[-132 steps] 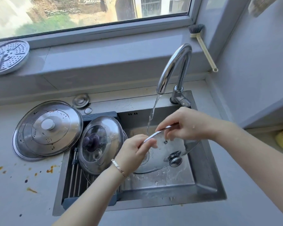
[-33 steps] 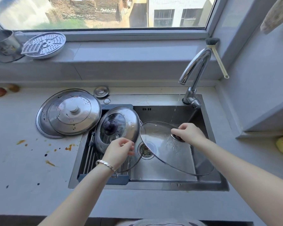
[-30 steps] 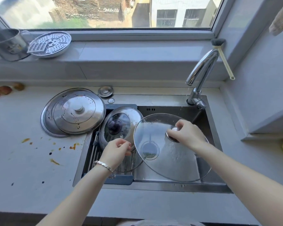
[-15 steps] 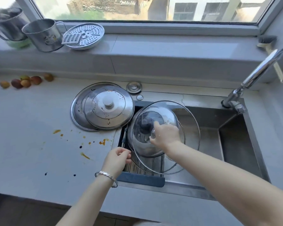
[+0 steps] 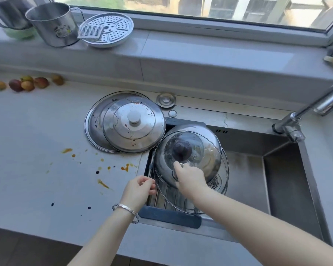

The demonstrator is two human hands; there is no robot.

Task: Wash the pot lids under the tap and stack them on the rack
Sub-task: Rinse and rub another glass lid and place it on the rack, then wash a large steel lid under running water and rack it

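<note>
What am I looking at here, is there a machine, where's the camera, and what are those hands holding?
No machine: these are a person's two bare hands, filmed by one wide-angle camera worn on the head, looking down at a kitchen sink. The right hand grips the knob of a glass lid, held over a domed lid on the rack. The left hand curls by the glass lid's rim; whether it pinches it is unclear. Two steel lids lie stacked on the splashed counter, with fruit farther left.
</note>
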